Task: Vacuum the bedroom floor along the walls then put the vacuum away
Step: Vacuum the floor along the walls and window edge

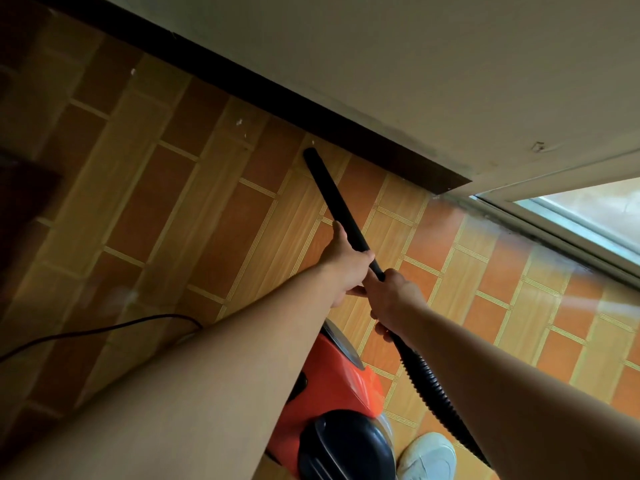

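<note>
Currently gripping long black rigid plastic vacuum wand in curled left hand, likewise in right hand just behind, beside ribbed black hose. Extends ahead of both hands, tip close to dark skirting board. Likely light, stiff, slick; best held mid-tube.

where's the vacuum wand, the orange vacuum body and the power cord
vacuum wand (pixel 337 202): head view, middle of the black tube
orange vacuum body (pixel 339 382): head view, orange top shell
power cord (pixel 104 328): head view, cable on floor

Wand tip beside baseboard; canister behind it.
</note>
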